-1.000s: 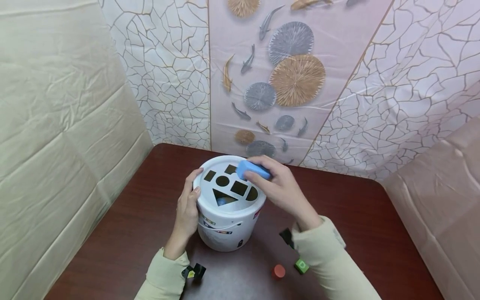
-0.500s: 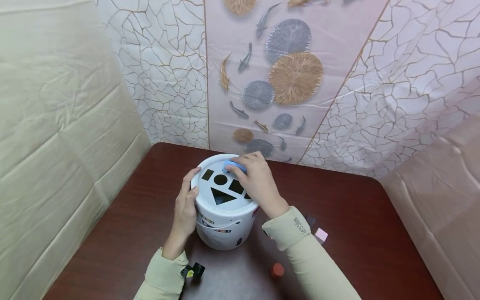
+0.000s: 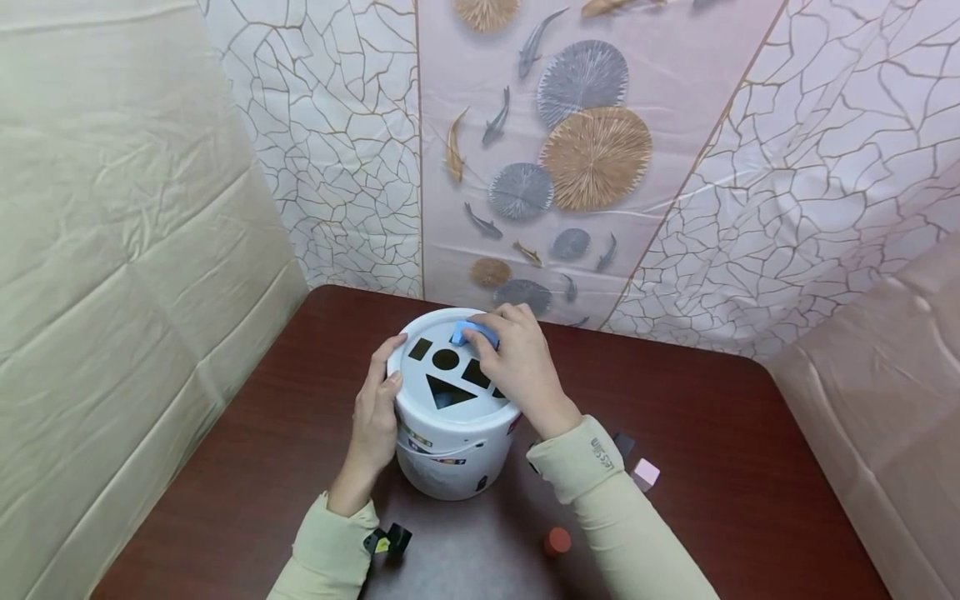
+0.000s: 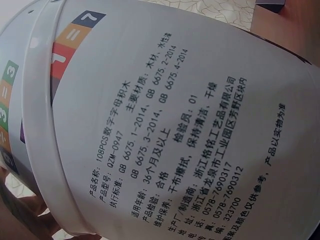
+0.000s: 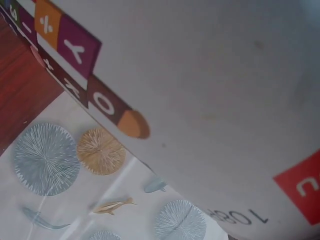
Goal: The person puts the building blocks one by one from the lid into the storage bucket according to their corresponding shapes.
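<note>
Partway, I'd judge — right hand (image 3: 517, 367) pinches the blue block (image 3: 468, 332) at a lid hole, left hand (image 3: 375, 412) grips the white bucket (image 3: 450, 454); red block (image 3: 557, 541) and pink block (image 3: 646, 475) wait on the tabletop (image 3: 712, 467).

Both hands (image 3: 375, 412) curled, gripping
</note>
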Available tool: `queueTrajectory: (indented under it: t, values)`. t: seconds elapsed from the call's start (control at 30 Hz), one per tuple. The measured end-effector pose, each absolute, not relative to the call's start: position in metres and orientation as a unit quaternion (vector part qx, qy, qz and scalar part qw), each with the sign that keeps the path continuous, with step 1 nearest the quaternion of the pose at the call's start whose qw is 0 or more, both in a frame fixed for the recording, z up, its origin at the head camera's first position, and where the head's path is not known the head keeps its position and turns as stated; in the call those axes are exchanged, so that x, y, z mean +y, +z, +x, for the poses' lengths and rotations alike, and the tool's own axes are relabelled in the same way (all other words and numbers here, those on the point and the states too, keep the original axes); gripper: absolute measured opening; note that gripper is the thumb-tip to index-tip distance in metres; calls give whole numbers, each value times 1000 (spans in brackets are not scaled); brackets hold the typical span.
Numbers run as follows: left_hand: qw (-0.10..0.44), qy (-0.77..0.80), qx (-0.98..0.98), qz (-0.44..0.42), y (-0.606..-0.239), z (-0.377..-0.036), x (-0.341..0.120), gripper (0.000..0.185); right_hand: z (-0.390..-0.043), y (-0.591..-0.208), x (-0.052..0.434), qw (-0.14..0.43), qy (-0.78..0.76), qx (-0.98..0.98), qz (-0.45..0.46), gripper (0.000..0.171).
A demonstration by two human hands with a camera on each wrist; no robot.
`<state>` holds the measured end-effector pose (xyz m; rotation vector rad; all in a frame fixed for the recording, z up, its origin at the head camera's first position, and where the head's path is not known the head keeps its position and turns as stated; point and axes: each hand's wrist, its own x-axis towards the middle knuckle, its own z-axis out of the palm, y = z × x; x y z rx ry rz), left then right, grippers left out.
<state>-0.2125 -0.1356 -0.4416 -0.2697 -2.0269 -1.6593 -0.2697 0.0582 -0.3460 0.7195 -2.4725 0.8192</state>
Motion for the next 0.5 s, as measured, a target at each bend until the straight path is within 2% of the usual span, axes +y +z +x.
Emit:
queueTrajectory:
  t: [0.27,0.5]
  values:
    - [253,-612,-742,-104,-441,-212,-135,51,-271,-347,58,238,293,-891,252,26]
    - [251,-612,-743,-102,-441,-211,-134,51,-271,-348,60,245,304,-886,252,18]
